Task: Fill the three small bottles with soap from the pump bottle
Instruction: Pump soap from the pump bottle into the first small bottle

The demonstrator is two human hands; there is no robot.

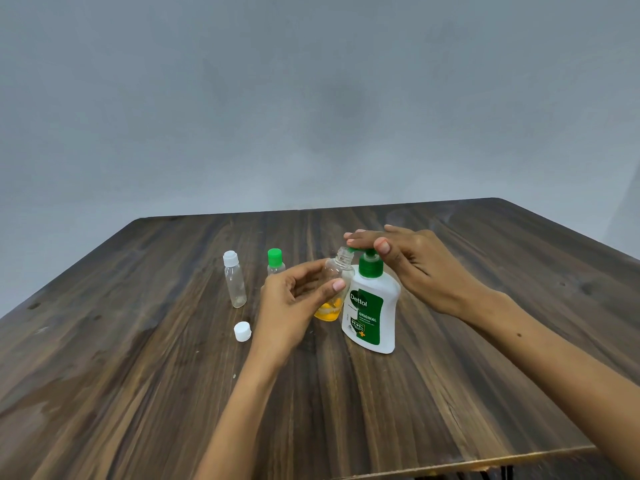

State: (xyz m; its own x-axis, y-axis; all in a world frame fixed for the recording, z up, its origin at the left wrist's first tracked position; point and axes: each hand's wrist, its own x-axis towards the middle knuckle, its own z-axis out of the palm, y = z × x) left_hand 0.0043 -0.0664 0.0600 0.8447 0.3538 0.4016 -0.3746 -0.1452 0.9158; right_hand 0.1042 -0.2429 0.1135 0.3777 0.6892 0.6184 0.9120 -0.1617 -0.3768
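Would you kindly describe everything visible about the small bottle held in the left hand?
The open bottle is clear plastic with a threaded neck and no cap. Yellow soap fills only its bottom. It tilts slightly, mouth under the spout of the pump bottle, which it stands beside. The left hand grips its middle.

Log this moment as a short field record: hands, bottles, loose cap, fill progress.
left hand: holds the open small bottle against the pump bottle
right hand: palm and fingers on the pump head of the pump bottle
open small bottle: uncapped, yellow soap in the bottom, mouth beside the nozzle
white-capped bottle: upright, capped, looks empty
green-capped bottle: upright, capped, partly hidden behind left hand
loose white cap: on the table, near left wrist
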